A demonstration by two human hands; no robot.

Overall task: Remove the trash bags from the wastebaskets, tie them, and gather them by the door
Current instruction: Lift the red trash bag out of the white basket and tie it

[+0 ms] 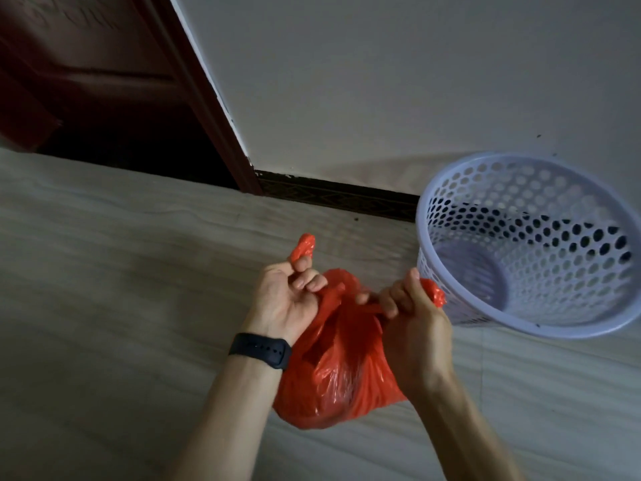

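Observation:
A full red plastic trash bag (338, 380) hangs low in the middle of the view, above the pale floor. My left hand (284, 300) grips one twisted handle of it, whose end sticks up past my fingers. My right hand (412, 321) grips the other handle, its end bunched beside my thumb. The two handles cross between my hands at the bag's mouth. A white perforated wastebasket (530, 244) stands to the right with no bag inside. A black watch band is on my left wrist.
A dark red door (90, 88) and its frame (215, 109) fill the upper left, meeting the light wall (381, 81). A dark baseboard (340, 196) runs along the wall behind the basket. Pale floor (121, 307) spreads left of the bag.

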